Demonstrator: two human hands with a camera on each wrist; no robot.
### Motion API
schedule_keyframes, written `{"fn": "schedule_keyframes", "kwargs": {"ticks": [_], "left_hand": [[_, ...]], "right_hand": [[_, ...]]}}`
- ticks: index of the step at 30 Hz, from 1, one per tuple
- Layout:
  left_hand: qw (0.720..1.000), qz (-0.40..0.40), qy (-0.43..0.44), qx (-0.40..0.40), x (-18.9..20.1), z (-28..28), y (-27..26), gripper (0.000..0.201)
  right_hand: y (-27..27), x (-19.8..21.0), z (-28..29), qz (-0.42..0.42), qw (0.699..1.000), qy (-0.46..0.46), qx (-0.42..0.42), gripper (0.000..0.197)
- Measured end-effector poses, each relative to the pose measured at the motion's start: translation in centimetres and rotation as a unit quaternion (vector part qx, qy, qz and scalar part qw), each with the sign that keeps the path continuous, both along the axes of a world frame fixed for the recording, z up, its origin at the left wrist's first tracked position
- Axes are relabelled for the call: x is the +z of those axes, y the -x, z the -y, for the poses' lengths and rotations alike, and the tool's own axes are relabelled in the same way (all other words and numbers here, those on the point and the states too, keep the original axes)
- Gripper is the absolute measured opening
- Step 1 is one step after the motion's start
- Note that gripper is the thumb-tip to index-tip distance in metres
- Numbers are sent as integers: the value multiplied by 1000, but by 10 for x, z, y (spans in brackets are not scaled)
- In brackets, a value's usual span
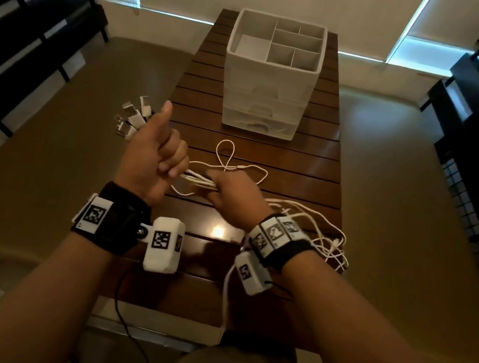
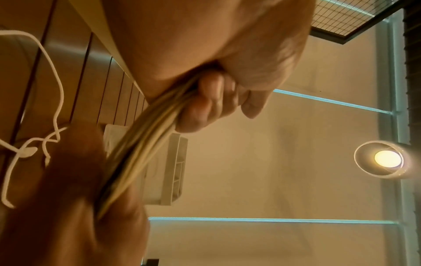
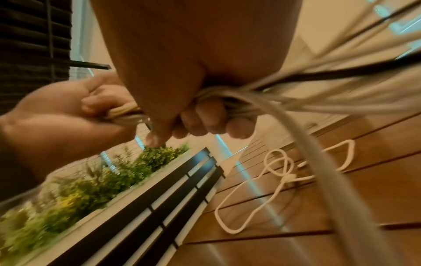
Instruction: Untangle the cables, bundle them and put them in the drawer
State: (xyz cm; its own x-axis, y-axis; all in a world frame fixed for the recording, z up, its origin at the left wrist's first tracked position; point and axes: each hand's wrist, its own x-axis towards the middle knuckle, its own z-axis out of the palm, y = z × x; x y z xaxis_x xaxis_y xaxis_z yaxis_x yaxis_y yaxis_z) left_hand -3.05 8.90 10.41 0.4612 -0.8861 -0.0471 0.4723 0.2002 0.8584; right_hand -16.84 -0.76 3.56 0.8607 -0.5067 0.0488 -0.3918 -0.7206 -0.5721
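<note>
Several white cables (image 1: 198,180) run as one bunch between my two hands above the slatted wooden table (image 1: 310,172). My left hand (image 1: 156,154) grips the bunch in a fist with the thumb up; white plug ends (image 1: 132,117) stick out past it to the left. My right hand (image 1: 230,194) grips the same bunch (image 3: 230,100) close beside the left hand (image 3: 68,111). Loose cable tails (image 1: 323,236) trail to the right of my right wrist. One loose white cable (image 1: 228,161) lies looped on the table. The left wrist view shows the bunch (image 2: 145,136) under my curled fingers (image 2: 212,104).
A white plastic drawer unit (image 1: 267,93) with a divided open top stands at the table's far middle; its drawers look closed. Dark slatted benches (image 1: 21,37) flank the table left and right. A planter with green plants (image 3: 91,180) is off to the side.
</note>
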Motion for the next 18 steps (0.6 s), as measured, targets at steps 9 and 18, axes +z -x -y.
{"fn": "schedule_keyframes", "kwargs": {"ticks": [9,18], "left_hand": [[998,-21,-63,17,-16,-5,-20,56],[992,-24,-120,30,-45,-6,-22,48]], "right_hand": [[108,-48,44,-245,967,22,-71,58],[99,-64,29,-318,942,-109,17,75]]}}
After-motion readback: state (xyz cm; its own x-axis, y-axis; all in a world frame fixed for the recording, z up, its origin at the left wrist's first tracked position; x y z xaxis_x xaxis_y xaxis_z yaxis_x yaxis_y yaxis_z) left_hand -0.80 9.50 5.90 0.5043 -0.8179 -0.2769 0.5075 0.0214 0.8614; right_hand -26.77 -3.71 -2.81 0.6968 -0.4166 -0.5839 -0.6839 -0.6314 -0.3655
